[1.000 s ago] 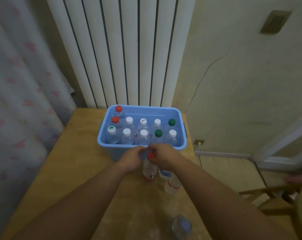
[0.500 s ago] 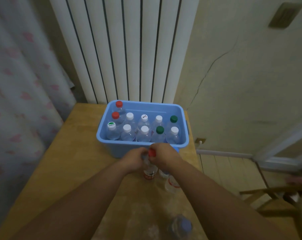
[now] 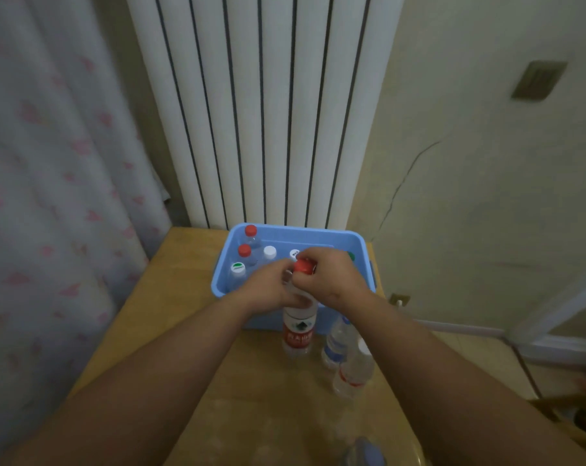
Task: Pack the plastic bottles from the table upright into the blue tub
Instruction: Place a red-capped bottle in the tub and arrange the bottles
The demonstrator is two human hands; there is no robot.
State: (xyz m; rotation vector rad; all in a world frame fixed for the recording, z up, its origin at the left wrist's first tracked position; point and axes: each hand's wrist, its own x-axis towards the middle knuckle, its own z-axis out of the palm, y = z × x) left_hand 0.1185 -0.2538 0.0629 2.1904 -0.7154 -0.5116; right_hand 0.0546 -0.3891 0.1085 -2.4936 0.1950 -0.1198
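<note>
At the far edge of the table (image 3: 184, 331) sits the blue tub (image 3: 219, 290), w/ lots of bottles standing up in it already. I can count 4 caps on its left side, e.g. a red one at the back (image 3: 250, 230). The hands hide the rest (a green cap (image 3: 351, 255) peeks out by the right wall).

Both hands are on one red-label bottle (image 3: 298, 331), just in front of the tub's near wall. The left hand (image 3: 268, 287) is wrapped round its neck. The right hand (image 3: 332, 280) pinches the red cap (image 3: 303, 266) w/ curled fingers. The bottle is upright; can't tell if its bottom is off the table.

Left to do: this one, the blue-label bottle (image 3: 335, 344) & the red-band bottle (image 3: 352, 375) near the right edge, and a blurry bottle (image 3: 362, 452) at the near edge. So most of the job looks done, w/ abt 4 to go. The tub's back row has room, I think.
</note>
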